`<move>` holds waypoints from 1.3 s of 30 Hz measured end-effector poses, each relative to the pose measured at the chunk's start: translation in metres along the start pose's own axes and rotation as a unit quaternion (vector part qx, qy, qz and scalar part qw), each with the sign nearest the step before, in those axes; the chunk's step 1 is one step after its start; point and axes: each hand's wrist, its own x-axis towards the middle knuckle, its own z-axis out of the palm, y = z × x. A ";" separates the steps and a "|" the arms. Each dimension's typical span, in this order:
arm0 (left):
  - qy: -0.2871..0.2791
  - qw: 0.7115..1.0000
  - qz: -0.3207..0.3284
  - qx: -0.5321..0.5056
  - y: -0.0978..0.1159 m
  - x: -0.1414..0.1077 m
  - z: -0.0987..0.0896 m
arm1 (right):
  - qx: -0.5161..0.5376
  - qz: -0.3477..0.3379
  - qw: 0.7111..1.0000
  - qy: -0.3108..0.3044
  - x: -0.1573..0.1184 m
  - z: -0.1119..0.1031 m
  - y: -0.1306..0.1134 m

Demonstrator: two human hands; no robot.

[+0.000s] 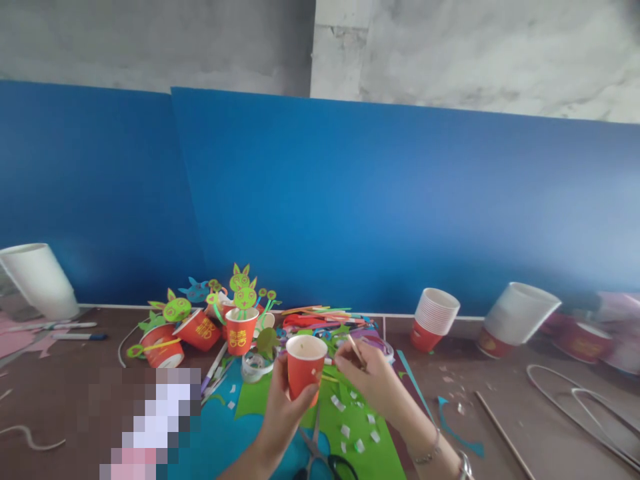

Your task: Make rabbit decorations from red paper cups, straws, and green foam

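My left hand (281, 408) is wrapped round a red paper cup (303, 375), which stands upright with its white rim up. A small dark spot shows on the inner wall of the cup. To the right of it, my right hand (375, 383) pinches a short, thin, pale stick (355, 348) that points up and left, apart from the cup. Beneath both hands lie green paper (375, 460) and blue paper (215, 440). Scissors (315, 445) with black handles rest on them, their blades partly behind the cup. Small white pieces (346, 431) are scattered on the green paper.
Red cups with green paper animal faces (245, 297) stand and lie at back left, beside a tape roll (256, 365). Colored straws (325, 320) are piled behind. Stacked cups (435, 313) stand at right, near a thin rod (503, 433). A blue partition (375, 200) borders the table.
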 end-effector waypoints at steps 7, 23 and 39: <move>-0.026 1.000 0.003 -0.013 0.005 0.000 0.001 | 0.002 0.032 0.998 -0.047 -0.013 0.026 -0.004; 0.040 0.996 0.000 0.082 -0.026 0.010 -0.009 | -0.105 -0.026 0.990 -0.085 0.004 -0.002 0.020; 0.068 0.980 -0.014 0.188 -0.031 0.013 -0.011 | -0.422 0.089 0.901 -0.048 0.007 -0.009 0.029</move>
